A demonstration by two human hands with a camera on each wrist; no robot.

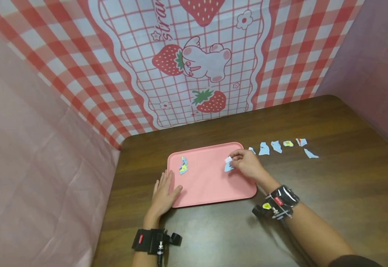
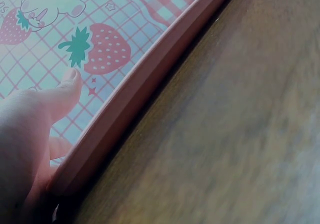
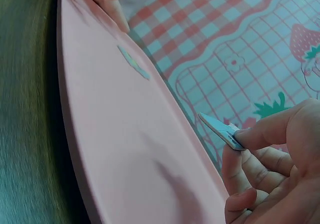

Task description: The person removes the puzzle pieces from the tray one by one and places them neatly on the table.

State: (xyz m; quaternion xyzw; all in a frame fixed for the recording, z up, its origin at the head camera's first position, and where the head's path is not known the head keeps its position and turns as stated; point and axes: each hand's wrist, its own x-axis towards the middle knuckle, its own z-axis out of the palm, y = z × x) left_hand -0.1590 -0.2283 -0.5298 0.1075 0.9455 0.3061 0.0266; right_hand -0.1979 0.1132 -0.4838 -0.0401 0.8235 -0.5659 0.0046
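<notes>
Over the right part of a pink tray [image 1: 204, 187], my right hand [image 1: 249, 165] pinches a light-blue puzzle piece [image 3: 220, 130] between thumb and fingers. That piece is thin and flat with a pale edge, held above the tray's surface. My left hand [image 1: 163, 194] rests at the tray's left edge, fingers lying along the rim and the thumb over the inner side. A colourful puzzle piece [image 1: 183, 165] in yellow, blue and purple lies inside the tray near its left end.
Right of the tray, several loose pieces lie on the brown table [image 1: 341, 178], among them a light-blue one [image 1: 264, 148], a yellow one [image 1: 288, 143] and a red-marked one [image 1: 301, 142]. A strawberry-print cloth [image 1: 194, 85] hangs behind the table.
</notes>
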